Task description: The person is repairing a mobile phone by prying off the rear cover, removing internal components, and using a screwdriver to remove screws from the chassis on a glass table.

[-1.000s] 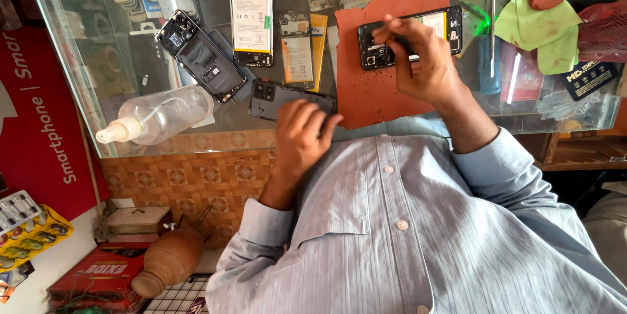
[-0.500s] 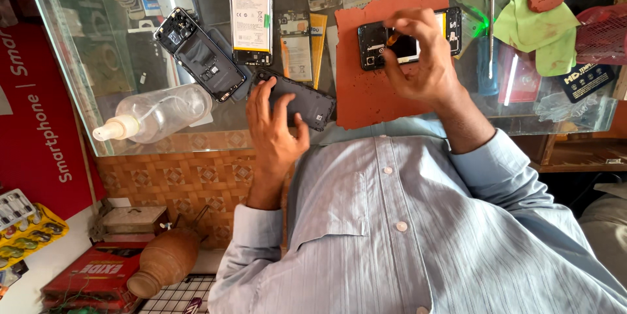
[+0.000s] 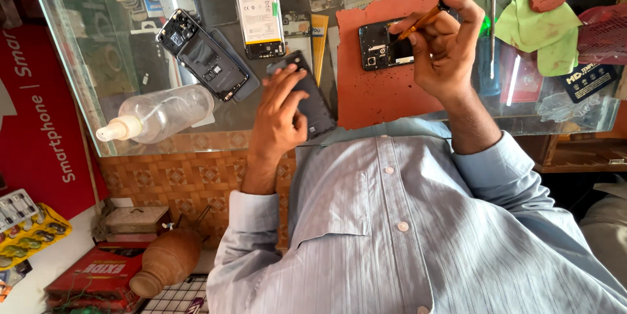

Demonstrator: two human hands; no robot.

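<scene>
Left hand [image 3: 279, 113] grips flat dark back cover [image 3: 307, 97].

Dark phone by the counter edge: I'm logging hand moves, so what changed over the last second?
Left hand went from lying flat on the dark phone to gripping it, turned slantwise. Right hand drew back, orange tool on the opened phone. Spray bottle unmoved.

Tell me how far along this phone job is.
Done: the black phone on the red mat lies open, insides showing; a second opened phone and a battery lie aside on the glass. In hand: the right hand works an orange tool at the open phone, while the left hand grips a dark panel. Left: likely closing it up.
</scene>
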